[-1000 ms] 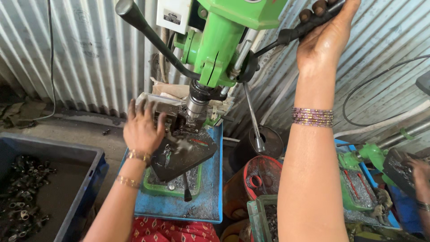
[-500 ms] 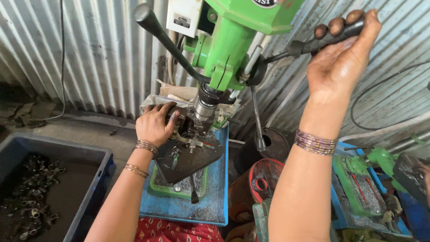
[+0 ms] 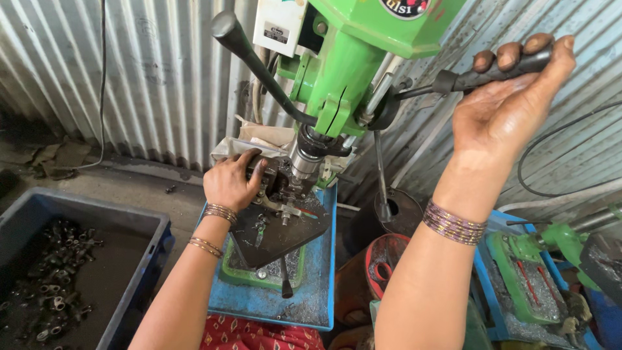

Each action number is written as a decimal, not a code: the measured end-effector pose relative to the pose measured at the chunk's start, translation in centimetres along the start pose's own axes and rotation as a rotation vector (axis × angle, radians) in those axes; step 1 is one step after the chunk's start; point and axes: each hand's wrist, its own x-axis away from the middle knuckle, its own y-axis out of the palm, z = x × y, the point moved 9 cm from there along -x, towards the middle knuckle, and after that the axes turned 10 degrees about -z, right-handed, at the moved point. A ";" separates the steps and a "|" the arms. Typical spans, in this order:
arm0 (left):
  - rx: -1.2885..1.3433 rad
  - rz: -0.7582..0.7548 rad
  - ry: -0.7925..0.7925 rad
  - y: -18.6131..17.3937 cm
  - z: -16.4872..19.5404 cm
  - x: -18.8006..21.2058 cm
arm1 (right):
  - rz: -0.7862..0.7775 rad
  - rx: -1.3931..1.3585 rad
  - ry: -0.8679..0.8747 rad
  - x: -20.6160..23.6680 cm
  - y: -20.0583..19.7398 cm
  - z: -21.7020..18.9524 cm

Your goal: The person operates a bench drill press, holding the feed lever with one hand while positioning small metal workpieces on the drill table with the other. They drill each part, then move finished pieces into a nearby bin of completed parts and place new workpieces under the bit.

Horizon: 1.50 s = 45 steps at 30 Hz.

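A green drill press [image 3: 353,71] stands against a corrugated metal wall. My right hand [image 3: 508,107] is raised at the upper right, its fingers curled around the black feed handle [image 3: 492,70] of the press. My left hand [image 3: 232,180] grips a small dark metal workpiece [image 3: 271,178] in the fixture on the black work table [image 3: 278,233], just left of the spindle and chuck [image 3: 304,159]. Bangles circle both wrists.
A blue tray [image 3: 321,285] strewn with metal shavings lies under the press base. A dark blue crate [image 3: 39,207] at the left holds several small metal parts. A second green machine on a blue tray [image 3: 525,279] is at the right, with a red bucket [image 3: 382,266] between.
My left hand has closed from spread fingers onto the workpiece by the chuck. My right hand stays on the feed handle; the view has shifted slightly.
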 end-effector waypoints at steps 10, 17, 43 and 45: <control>0.011 -0.001 -0.017 0.4 0.0 -0.5 | -0.004 -0.007 -0.007 0.2 0.0 0.0; 0.011 0.013 -0.011 0.3 0.0 -0.7 | 0.008 -0.016 -0.001 0.3 0.1 0.0; 0.020 -0.009 -0.025 1.0 0.7 -1.4 | 0.055 -0.059 -0.018 0.7 -0.5 -0.1; 0.025 -0.009 -0.021 1.0 0.7 -1.4 | 0.059 -0.063 -0.020 0.8 -0.6 -0.1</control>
